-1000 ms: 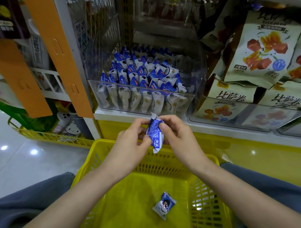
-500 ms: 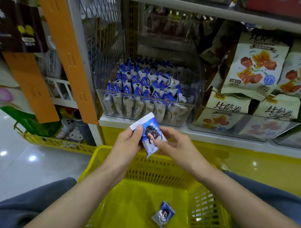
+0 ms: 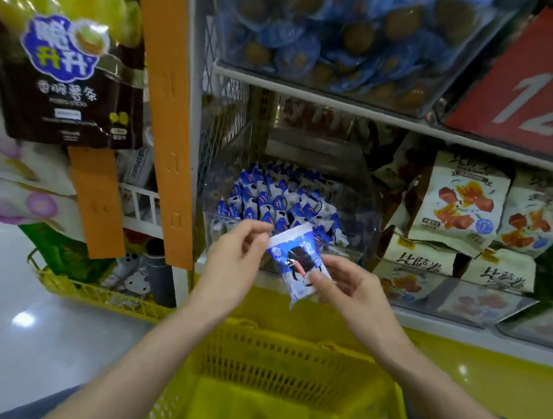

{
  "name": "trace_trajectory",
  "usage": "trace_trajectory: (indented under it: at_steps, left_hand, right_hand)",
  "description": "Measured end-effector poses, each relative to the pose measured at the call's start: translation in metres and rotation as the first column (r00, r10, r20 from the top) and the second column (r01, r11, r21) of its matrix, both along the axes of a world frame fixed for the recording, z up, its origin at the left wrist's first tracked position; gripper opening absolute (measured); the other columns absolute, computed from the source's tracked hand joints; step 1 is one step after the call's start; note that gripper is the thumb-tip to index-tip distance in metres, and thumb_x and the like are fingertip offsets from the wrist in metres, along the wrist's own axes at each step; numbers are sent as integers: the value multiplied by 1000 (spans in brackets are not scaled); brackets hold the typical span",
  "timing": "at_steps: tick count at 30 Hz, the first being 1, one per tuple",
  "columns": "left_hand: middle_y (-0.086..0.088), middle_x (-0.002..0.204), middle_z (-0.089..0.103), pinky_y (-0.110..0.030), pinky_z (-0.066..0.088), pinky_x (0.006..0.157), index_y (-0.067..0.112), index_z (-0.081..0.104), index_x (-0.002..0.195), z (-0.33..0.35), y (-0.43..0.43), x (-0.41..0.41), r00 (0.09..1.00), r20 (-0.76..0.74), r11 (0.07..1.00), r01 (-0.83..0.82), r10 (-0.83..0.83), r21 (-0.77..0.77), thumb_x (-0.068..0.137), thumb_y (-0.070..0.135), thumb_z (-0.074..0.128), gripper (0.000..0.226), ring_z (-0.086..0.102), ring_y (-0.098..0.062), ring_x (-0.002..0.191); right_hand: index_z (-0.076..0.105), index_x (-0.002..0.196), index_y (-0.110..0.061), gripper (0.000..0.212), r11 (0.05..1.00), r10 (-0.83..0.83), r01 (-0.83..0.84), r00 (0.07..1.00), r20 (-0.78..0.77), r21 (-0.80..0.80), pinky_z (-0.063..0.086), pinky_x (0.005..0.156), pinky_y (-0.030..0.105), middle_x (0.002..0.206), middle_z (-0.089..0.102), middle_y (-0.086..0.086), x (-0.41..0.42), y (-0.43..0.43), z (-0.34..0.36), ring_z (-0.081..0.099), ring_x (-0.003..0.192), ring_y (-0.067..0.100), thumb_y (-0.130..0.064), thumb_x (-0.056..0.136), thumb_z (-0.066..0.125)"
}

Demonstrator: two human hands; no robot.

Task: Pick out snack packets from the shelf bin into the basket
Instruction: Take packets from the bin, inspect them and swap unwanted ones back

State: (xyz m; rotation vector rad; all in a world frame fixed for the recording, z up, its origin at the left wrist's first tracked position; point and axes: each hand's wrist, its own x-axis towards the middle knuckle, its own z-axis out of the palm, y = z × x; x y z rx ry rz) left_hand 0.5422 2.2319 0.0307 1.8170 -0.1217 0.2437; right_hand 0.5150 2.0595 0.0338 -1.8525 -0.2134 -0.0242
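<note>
Holding: one packet (image 3: 297, 265), pinched by both hands. My left hand (image 3: 236, 257) has its top corner. My right hand (image 3: 343, 285) has its lower edge, thumb on the front.
Changed: a second ago the packet stood edge-on between my fingers. Now its printed face is turned flat toward me and it sits higher.
View: my head has tipped up, so the basket floor has dropped out of frame.
Meaning: I judge this is a look at the packet, not a drop. It is out of the bin (image 3: 363, 206) but not yet in the basket (image 3: 273, 330).
Where: the packet hangs above the basket's far rim, in front of the bin's clear front wall. I cannot tell if it touches that wall.
Edges: the shelf (image 3: 445, 328) lip runs just behind my right wrist, and an orange strip (image 3: 173, 150) hangs to my left.
Room: straight down and toward me the basket mouth is open between my forearms.
Stock: many bin packets (image 3: 278, 203) remain in rows behind.
</note>
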Motion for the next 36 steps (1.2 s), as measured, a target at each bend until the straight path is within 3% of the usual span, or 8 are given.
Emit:
trace_trajectory:
  at_steps: [3,6,9,13,18,23,27,36]
  left_hand:
    - [11,93,56,-11,36,71,23,57,105,11,15,20,965,248,969,-140,88,202,96,14,45,18,49,1,89]
    - [1,105,54,-30,35,86,14,55,114,10,24,41,926,375,839,-182,-29,513,96,19,42,23,46,-17,104]
    - [-7,110,57,-34,33,84,13,58,111,1,29,52,930,343,596,-204,-128,776,99,30,29,36,49,-25,104]
    - [-6,76,65,-32,42,68,12,68,79,-9,37,57,883,430,505,-288,-190,814,92,34,25,50,61,-26,75]
    - [0,70,64,-30,37,66,16,66,77,-20,44,62,810,545,584,-339,-217,737,93,34,30,43,57,-20,68]
    - [0,70,64,-29,40,66,17,65,78,-22,48,64,787,568,633,-316,-241,706,93,33,31,41,57,-20,68]
    - [1,69,63,-29,40,66,17,64,78,-24,49,65,776,580,645,-313,-250,697,93,32,32,39,56,-18,67]
    - [3,71,64,-29,41,69,18,64,81,-22,50,61,773,584,644,-319,-247,695,93,31,34,35,57,-17,68]
  right_hand:
    - [67,98,-25,14,993,-73,82,992,105,-84,48,59,10,85,71,-12,30,-1,23,64,75,-4,-27,87,59]
    - [62,110,-14,28,932,-193,259,947,257,-253,50,61,10,95,67,-7,78,3,43,63,77,0,-31,87,60]
    - [60,115,-14,31,760,-293,445,885,362,-474,40,58,4,102,63,1,123,6,50,53,71,1,-29,88,61]
    - [60,115,-4,31,515,-303,465,885,354,-720,42,74,26,110,64,15,164,3,48,60,96,22,-23,91,58]
    - [52,117,2,30,250,-210,438,895,393,-864,39,76,33,115,57,24,188,-2,44,54,106,37,-17,95,49]
    - [44,128,-1,40,83,-207,360,918,338,-929,39,94,37,128,48,23,204,-3,34,48,115,36,-13,91,55]
    - [50,123,0,39,-1,-252,219,944,212,-976,43,91,38,123,53,21,213,1,30,53,111,34,-12,87,60]
    - [48,122,-5,34,132,-262,259,940,219,-957,44,90,36,121,54,16,212,-5,24,54,108,29,-17,91,55]
